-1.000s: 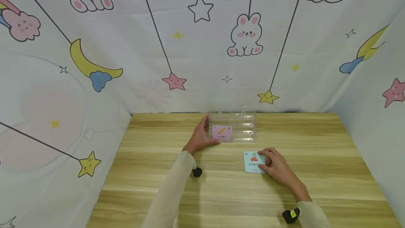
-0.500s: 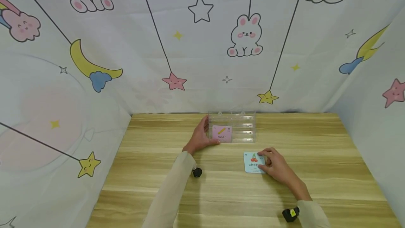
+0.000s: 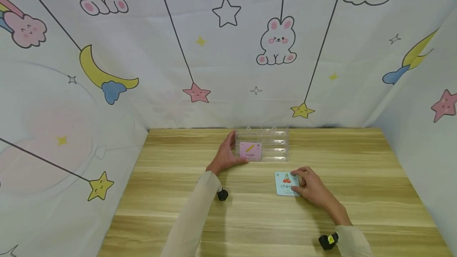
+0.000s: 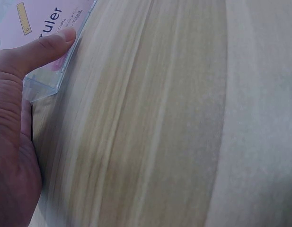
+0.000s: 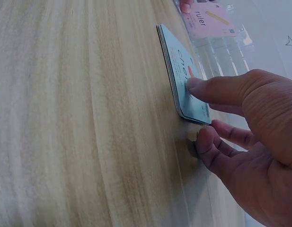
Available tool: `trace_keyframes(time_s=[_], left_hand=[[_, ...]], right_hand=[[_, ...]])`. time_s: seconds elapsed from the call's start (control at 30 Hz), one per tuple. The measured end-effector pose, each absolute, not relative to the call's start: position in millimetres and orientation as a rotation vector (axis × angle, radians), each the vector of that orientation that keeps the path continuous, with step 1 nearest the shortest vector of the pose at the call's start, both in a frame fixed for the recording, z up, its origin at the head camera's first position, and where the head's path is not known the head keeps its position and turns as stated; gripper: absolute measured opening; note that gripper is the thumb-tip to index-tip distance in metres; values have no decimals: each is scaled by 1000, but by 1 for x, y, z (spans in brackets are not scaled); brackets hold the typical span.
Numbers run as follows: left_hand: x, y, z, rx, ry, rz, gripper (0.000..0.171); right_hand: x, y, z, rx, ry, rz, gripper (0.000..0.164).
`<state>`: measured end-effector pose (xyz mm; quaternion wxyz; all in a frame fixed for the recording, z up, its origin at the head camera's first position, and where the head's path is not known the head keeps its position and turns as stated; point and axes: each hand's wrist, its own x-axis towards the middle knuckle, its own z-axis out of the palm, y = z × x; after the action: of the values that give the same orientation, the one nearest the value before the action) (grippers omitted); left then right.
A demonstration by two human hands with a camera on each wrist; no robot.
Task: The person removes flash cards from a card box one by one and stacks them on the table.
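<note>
My left hand (image 3: 225,154) grips the left side of a clear plastic card rack (image 3: 275,146), its thumb lying along the front lower edge. A pink flashcard (image 3: 250,152) printed with "ruler" and a yellow ruler stands in the lower left slot. In the left wrist view the thumb overlaps the card's lower edge. Nearer the person, my right hand (image 3: 314,187) holds a small stack of light blue flashcards (image 3: 285,188) by its right side. The top card shows "cherry" and red cherries. In the right wrist view the thumb presses on the stack's face (image 5: 176,61); some fingertips are hidden behind it.
The wooden table (image 3: 257,225) meets a white cloth backdrop (image 3: 228,62) with cartoon rabbits and stars just behind the rack. Cloth walls also rise on the left and right. Black wrist cameras sit on the left wrist (image 3: 222,194) and right wrist (image 3: 327,242).
</note>
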<state>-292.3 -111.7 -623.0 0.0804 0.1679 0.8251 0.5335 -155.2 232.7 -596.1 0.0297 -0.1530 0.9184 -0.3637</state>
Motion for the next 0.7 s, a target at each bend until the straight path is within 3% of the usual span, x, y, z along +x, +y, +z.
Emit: trace_keyframes(time_s=[0.7], left_hand=[[-290,-111,-621,479,2467,1594,128]], right_hand=[[-190,203,-581,-659,2831,-1254,50]])
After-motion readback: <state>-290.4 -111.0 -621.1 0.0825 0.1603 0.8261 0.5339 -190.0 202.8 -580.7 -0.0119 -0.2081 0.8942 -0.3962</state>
